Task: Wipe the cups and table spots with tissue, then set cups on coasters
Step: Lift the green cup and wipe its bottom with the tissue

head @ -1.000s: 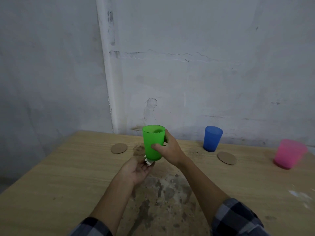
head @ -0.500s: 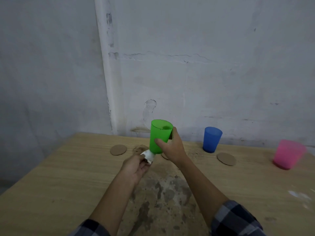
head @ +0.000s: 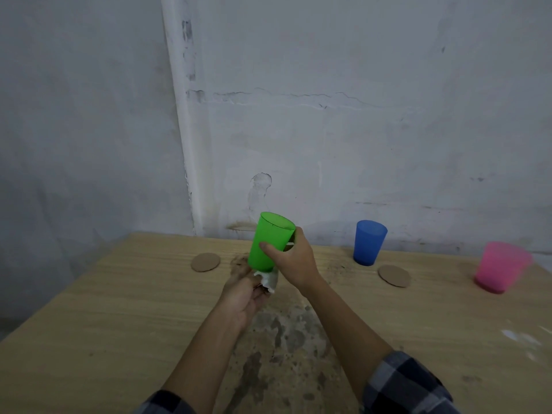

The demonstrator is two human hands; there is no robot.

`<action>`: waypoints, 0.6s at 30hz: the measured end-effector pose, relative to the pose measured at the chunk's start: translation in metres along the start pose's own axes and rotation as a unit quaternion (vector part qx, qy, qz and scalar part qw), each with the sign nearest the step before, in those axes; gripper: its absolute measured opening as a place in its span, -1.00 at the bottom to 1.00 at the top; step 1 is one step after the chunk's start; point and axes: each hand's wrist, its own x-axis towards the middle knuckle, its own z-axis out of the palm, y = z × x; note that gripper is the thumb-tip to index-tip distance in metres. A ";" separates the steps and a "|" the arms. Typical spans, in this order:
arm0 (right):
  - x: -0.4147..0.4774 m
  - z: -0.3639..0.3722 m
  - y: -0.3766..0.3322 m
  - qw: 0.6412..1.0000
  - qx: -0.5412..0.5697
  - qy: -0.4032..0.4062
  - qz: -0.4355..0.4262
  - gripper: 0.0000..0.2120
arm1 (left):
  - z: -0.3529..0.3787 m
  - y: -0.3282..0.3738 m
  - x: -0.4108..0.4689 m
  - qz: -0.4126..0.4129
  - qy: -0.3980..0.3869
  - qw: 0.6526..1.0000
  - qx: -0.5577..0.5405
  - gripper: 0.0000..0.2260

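1. Your left hand (head: 243, 294) cups a crumpled white tissue (head: 268, 280), fingers curled around it, pressed under the base of the green cup (head: 268, 242).
2. Your right hand (head: 294, 261) grips that cup, tilted, above the stained table (head: 104, 324).
3. Two coasters (head: 205, 262) (head: 394, 275) lie bare beyond.
4. The blue cup (head: 369, 247) and pink cup (head: 500, 267) stand near the wall.

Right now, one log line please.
right hand: holds green cup tilted | left hand: tissue under base | coasters: bare

Green cup (head: 270, 242) tilted further — tissue (head: 268, 279) under base.
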 end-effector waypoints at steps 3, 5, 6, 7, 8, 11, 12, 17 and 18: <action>-0.002 -0.003 0.001 1.000 -0.007 -0.023 -0.006 -0.51 | -0.002 0.001 0.002 -0.021 0.012 0.999 -0.024 -0.69; -0.002 -0.006 0.003 0.998 -0.020 -0.052 -0.012 -0.51 | -0.005 0.004 0.002 -0.045 0.010 0.998 -0.046 -0.71; -0.002 -0.009 0.004 0.998 -0.025 -0.063 -0.014 -0.51 | -0.005 0.006 0.001 -0.056 0.008 0.997 -0.055 -0.71; 0.000 -0.011 0.004 0.997 -0.030 -0.072 -0.014 -0.50 | -0.007 0.007 0.000 -0.065 0.009 0.996 -0.062 -0.71; 0.000 -0.013 0.004 0.996 -0.037 -0.077 -0.015 -0.49 | -0.008 0.007 -0.001 -0.068 0.016 0.995 -0.067 -0.70; 0.003 -0.015 0.004 0.996 -0.053 -0.074 -0.020 -0.47 | -0.009 0.008 0.000 -0.069 0.040 0.994 -0.071 -0.70; 0.003 -0.015 0.004 0.996 -0.053 -0.068 -0.020 -0.48 | -0.008 0.009 0.001 -0.067 0.045 0.994 -0.072 -0.70; 0.007 -0.009 0.008 0.997 -0.069 -0.028 -0.022 -0.50 | -0.002 0.010 -0.001 -0.057 0.023 0.997 -0.044 -0.73; 0.009 -0.009 0.009 0.997 -0.073 -0.015 -0.020 -0.52 | -0.003 0.009 -0.001 -0.056 0.020 0.998 -0.035 -0.73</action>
